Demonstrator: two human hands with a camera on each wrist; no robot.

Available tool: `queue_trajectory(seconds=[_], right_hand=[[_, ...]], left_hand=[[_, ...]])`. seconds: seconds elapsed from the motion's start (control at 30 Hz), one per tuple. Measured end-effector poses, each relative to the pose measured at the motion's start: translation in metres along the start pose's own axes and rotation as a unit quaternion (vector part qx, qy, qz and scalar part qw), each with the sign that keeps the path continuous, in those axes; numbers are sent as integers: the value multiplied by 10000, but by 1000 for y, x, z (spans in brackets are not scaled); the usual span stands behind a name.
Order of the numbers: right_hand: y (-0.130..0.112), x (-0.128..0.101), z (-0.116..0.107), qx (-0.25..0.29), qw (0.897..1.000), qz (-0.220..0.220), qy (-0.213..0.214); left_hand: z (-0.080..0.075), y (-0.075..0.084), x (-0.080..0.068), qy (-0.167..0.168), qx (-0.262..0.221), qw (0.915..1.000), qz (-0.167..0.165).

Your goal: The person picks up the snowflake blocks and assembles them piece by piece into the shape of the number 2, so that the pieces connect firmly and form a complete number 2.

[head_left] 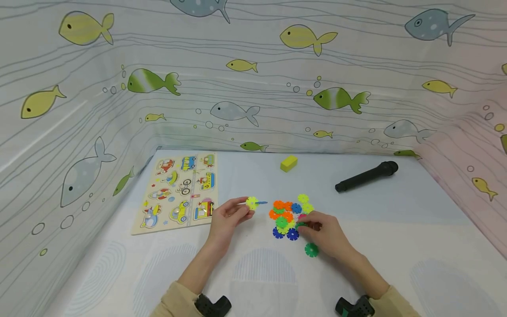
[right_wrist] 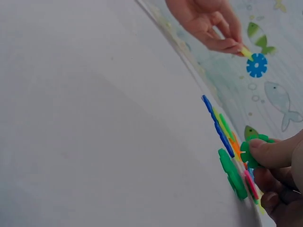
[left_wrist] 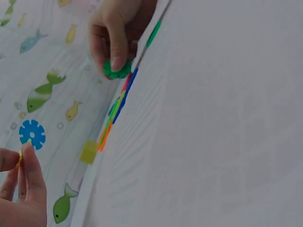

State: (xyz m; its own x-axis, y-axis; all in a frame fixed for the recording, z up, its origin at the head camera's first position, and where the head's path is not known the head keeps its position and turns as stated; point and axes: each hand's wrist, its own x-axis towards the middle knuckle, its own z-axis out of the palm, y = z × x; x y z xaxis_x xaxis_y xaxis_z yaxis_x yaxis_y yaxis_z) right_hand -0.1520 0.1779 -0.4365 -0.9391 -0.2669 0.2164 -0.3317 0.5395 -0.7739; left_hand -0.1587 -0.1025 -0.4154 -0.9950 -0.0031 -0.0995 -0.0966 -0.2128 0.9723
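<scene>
Right hand (head_left: 326,233) pinches notched green plastic disc (right_wrist: 253,150); pile (head_left: 289,215) alongside.

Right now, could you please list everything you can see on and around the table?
Snowflake discs pile: about a dozen, orange, green, blue, yellow, pink; table centre.
Loose green disc: one, near the pile's front edge.
Joined yellow and blue discs: one pair, in the left grip.
Green disc: one, pinched in the right grip.
Puzzle board: one, vehicles; left.
Yellow block: one, back centre.
Microphone: one, black, back right.
Left hand: holding the pair.
Right hand: at the pile.
</scene>
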Motion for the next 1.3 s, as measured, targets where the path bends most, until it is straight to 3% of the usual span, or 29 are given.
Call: queue_trajectory(seconds=[0.23, 0.47, 0.83, 1.1, 1.3], right_hand=[[-3, 0, 2, 158, 9988, 391, 248], [-9, 2, 0, 743, 9947, 683, 206], [-34, 14, -5, 1636, 9760, 1426, 166], [-42, 17, 1, 2106, 9669, 1437, 56], [-45, 18, 5, 2138, 9618, 1705, 111]], left_hand=[[2, -1, -2, -165, 47, 9998, -60], [3, -2, -2, -295, 82, 9995, -117], [3, -2, -3, -395, 28, 9991, -134], [2, -5, -4, -697, 66, 9974, -139], [4, -5, -6, -892, 81, 9959, -121]])
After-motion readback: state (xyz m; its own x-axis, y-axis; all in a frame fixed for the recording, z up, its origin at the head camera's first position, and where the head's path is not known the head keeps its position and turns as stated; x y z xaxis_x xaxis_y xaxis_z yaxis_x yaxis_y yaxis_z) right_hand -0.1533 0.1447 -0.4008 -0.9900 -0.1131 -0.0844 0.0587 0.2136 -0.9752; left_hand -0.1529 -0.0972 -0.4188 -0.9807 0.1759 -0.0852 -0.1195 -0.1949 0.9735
